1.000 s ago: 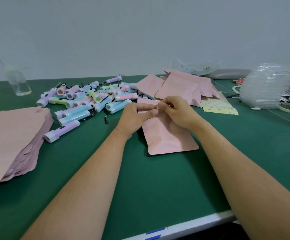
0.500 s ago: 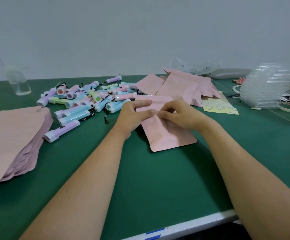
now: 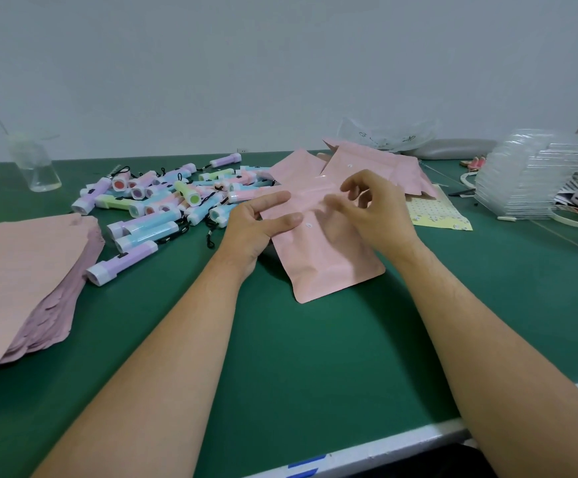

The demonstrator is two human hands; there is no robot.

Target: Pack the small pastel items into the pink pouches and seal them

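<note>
Green table (image 3: 315,357), pouch (image 3: 329,267) well inside its edge; left grip (image 3: 250,229) presses it straight-fingered; right grip (image 3: 375,215) hovers slack.

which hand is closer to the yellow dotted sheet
Right. The right hand is over the pink pouch, just left of the yellow dotted sheet; the left hand rests on the pouch's left side, farther away.

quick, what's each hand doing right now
Left hand: open, thumb pressing the pink pouch.
Right hand: open, loosely curled over it, holding nothing.
</note>
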